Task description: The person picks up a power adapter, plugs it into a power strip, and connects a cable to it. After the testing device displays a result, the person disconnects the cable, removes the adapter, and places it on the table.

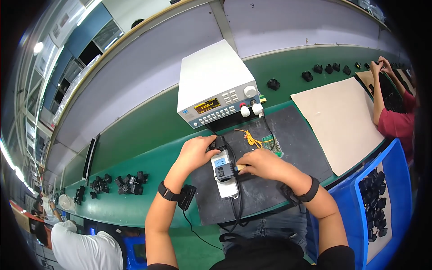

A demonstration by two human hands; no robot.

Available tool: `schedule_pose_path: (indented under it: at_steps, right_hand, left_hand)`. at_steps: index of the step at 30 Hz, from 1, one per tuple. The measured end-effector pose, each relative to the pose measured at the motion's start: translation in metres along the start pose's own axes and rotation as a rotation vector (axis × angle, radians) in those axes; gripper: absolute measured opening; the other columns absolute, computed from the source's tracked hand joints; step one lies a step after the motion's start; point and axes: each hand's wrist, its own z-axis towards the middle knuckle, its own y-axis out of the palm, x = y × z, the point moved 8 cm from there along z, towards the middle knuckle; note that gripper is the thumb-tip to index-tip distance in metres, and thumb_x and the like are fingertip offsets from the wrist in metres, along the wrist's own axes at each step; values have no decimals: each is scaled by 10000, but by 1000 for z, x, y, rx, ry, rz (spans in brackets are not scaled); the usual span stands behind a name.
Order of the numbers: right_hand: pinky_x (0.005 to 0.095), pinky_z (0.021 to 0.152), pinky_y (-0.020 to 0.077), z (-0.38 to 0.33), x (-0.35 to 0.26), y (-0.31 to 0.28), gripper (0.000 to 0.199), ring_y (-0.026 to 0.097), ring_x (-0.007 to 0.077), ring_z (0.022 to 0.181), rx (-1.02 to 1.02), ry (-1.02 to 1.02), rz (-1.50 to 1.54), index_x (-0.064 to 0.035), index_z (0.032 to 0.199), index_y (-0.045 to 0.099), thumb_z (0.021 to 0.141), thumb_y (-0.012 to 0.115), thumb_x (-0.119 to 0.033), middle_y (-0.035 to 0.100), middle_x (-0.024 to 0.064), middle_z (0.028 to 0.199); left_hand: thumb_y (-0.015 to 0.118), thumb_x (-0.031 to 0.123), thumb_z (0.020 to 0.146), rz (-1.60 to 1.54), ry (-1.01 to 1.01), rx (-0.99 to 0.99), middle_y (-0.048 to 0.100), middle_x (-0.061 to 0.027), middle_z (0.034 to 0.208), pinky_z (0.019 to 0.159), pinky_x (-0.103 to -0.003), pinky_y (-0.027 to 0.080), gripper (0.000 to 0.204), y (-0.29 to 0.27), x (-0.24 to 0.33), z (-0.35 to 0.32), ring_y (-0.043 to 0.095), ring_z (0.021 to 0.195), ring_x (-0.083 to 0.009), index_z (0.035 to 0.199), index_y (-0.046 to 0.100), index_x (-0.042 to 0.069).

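Left hand (pixel 194 153), grip closed over a black plug (pixel 218 144) at the far end of the white power strip (pixel 226 180); right hand (pixel 263 164), fingers pinched on a black adapter (pixel 224 172) seated on the strip, which lies on the black mat (pixel 292 144) on the green desk (pixel 135 135)

Green bench (pixel 148 130) w/ black mat (pixel 297 148), tester (pixel 216 83), cardboard (pixel 339 121).
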Motion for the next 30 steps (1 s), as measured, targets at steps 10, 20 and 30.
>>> schedule_pose_path:
  at_steps: [10, 20, 30]
  right_hand:
    - [440, 684, 468, 41, 47, -16, 145, 613, 344, 786, 241, 122, 117, -56, 792, 683, 735, 681, -189, 641, 149, 769]
    - [416, 662, 484, 67, 42, -12, 167, 635, 326, 736, 72, 60, 167, -32, 806, 695, 684, 729, -142, 647, 171, 749]
    - [370, 733, 464, 7, -10, -51, 391, 582, 242, 899, 422, -155, -520, -54, 1028, 607, 710, 721, -252, 625, 90, 875]
  left_hand:
    - [723, 236, 751, -48, 40, 84, 648, -180, 959, 755, -396, 488, 445, 1, -1, -2, 613, 889, -350, 1120, 599, 20]
    - [731, 223, 747, -28, 99, 121, 647, -179, 1012, 777, -390, 495, 447, 2, -1, -2, 619, 910, -343, 1118, 599, 11]
    - [749, 239, 727, 86, 266, 300, 643, -115, 1079, 841, -381, 446, 503, -27, 43, -30, 579, 1018, -281, 1154, 583, 30]
